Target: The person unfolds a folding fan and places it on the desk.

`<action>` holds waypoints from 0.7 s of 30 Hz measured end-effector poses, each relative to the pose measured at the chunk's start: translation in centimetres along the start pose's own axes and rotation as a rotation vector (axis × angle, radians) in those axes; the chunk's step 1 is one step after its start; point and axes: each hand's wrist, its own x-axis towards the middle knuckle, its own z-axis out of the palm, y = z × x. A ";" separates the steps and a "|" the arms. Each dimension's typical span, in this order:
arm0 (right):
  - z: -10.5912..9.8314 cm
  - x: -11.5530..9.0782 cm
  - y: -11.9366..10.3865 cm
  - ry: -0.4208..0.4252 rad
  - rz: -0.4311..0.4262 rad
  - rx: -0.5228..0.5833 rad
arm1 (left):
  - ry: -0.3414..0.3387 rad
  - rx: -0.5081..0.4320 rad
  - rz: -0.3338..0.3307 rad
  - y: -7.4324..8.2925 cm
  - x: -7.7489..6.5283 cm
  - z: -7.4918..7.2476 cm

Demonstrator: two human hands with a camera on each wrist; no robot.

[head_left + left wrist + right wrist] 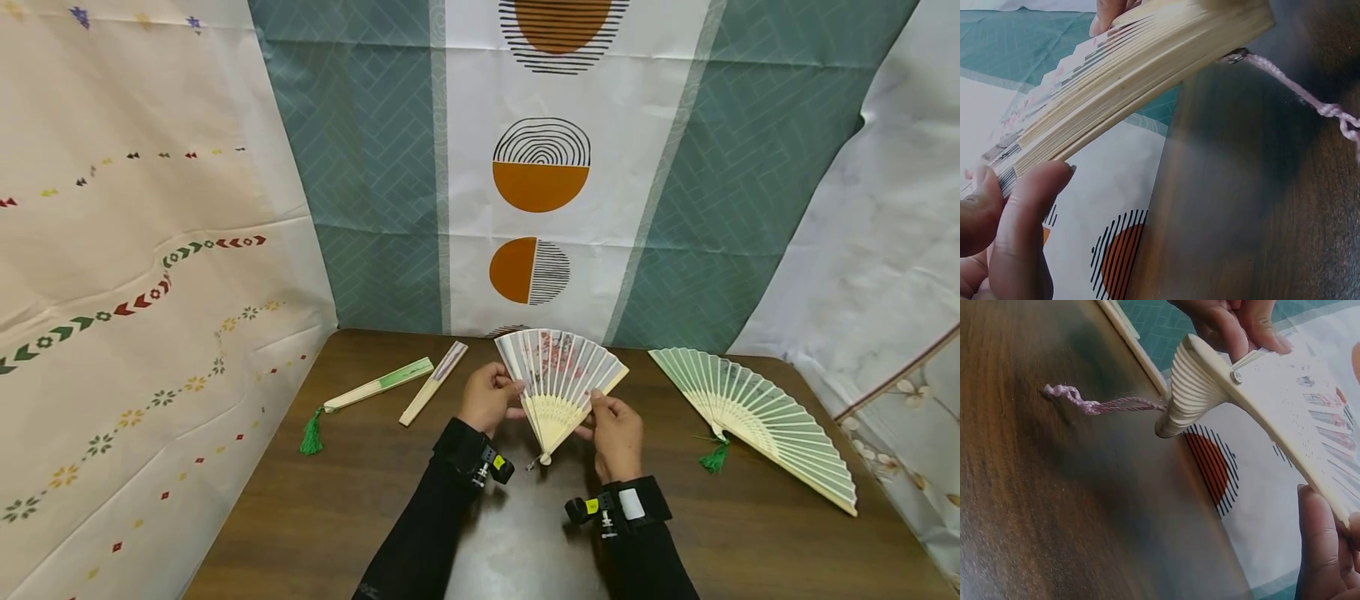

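Head looks forward and down; close wrist views share the held fan (557, 385).

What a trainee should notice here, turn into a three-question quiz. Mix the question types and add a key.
1. What grips the red-printed fan?
A. One hand only
B. The left hand and the right hand
C. No hand
2. True or false: the pale green fan at the right side of the table lies spread open.
3. Fill in the blank: the folded fan farthest to the left carries a ____ tassel.

Key: 1. B; 2. True; 3. green.
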 end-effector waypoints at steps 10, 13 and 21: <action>-0.7 0.6 0.0 0.031 0.022 0.001 | 0.040 -0.034 0.034 -0.1 0.4 0.3; -0.7 0.6 -0.1 0.034 0.010 0.017 | 0.052 -0.032 0.035 0.1 0.4 0.4; -0.7 0.3 -0.3 0.040 -0.017 0.050 | 0.073 -0.062 0.039 0.3 0.1 0.2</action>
